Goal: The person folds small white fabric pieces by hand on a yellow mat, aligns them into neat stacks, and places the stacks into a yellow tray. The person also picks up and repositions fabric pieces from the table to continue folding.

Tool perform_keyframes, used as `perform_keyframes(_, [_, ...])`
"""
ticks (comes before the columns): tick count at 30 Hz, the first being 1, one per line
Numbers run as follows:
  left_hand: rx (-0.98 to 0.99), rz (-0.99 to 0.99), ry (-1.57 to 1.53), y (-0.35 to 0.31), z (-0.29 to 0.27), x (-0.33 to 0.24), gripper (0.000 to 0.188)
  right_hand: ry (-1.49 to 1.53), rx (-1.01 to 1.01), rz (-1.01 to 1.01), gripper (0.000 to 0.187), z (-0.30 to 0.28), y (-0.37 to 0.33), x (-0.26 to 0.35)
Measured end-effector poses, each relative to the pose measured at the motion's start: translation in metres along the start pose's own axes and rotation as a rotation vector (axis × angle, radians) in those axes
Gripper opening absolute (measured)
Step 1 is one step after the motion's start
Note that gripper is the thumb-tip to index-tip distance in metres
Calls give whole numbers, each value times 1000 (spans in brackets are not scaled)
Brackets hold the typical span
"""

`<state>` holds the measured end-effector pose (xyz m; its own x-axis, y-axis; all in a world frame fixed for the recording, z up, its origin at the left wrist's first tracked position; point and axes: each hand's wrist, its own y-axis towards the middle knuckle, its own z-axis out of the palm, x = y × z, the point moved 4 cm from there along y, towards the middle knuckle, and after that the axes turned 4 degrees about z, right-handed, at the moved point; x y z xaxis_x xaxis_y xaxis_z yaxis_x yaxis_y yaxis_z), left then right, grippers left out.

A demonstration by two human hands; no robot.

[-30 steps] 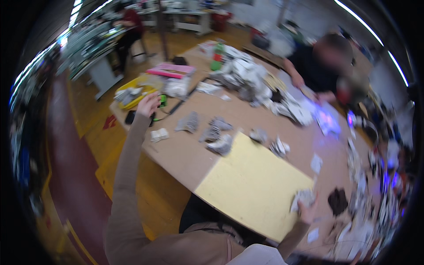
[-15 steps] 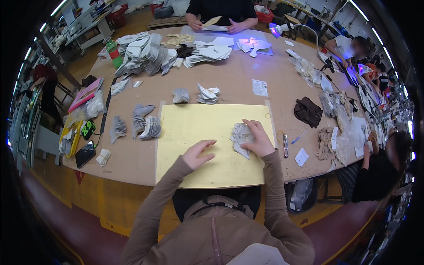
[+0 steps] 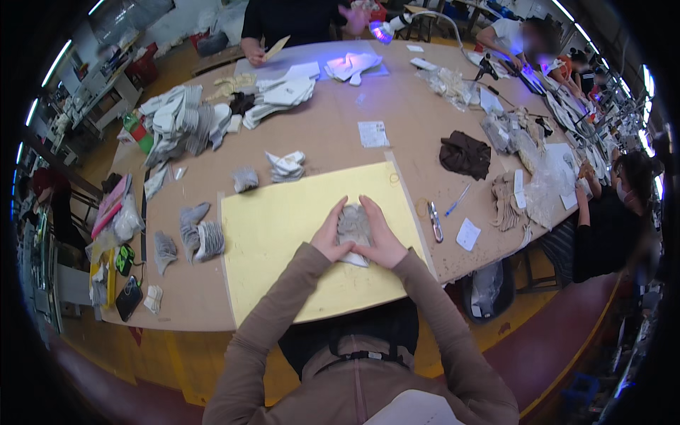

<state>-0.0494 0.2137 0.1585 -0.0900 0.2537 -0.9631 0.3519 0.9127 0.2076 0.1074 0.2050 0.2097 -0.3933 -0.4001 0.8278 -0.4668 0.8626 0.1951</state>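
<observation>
A small stack of grey cut pieces [image 3: 353, 225], with a white piece showing at its near end, sits on the yellow sheet [image 3: 273, 234]. My left hand [image 3: 333, 235] presses against its left side, fingers pointing away from me. Against the other side, my right hand [image 3: 384, 237] is curved round it in the same way. Both thumbs meet across the near part of the stack, hiding some of it.
Left of the sheet stand fanned grey stacks [image 3: 210, 239]; behind it are a grey bundle [image 3: 246, 180] and white pieces [image 3: 285, 167]. A utility knife [image 3: 435, 223], a blue pen [image 3: 457, 200] and dark brown cloth [image 3: 465, 154] lie right. A co-worker's hand [image 3: 253, 52] is across the table.
My left hand has come over to the stack, which only my right hand touched before. Loosely spread pieces are now gathered between both hands. The whole view has turned and shifted.
</observation>
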Motion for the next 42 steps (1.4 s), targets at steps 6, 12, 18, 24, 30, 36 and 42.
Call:
perform_keyframes(6, [-205,109,-141,-5,-11,-9,101,108,120,-75,99,8,36,14])
perform_keyframes(12, [-358,192,114,-5,-28,-18,106,105,266,-11,98,25,66,4])
perform_keyframes(18, [-218,104,-116,-2,-24,-6,112,179,117,-32,106,26,56,-8])
perform_keyframes(24, [-246,-34,-675,3,-18,5,67,412,280,-129,108,32,53,4])
perform_keyframes(30, [-398,35,-49,-6,-52,-9,51,-1,-24,-212,83,2,53,13])
perform_keyframes(36, [-721,10,-598,-18,-112,-1,61,-400,293,-82,38,25,38,9])
perform_keyframes(42, [-696,-49,-719,-20,-113,3,66,-64,105,-16,21,17,46,-10])
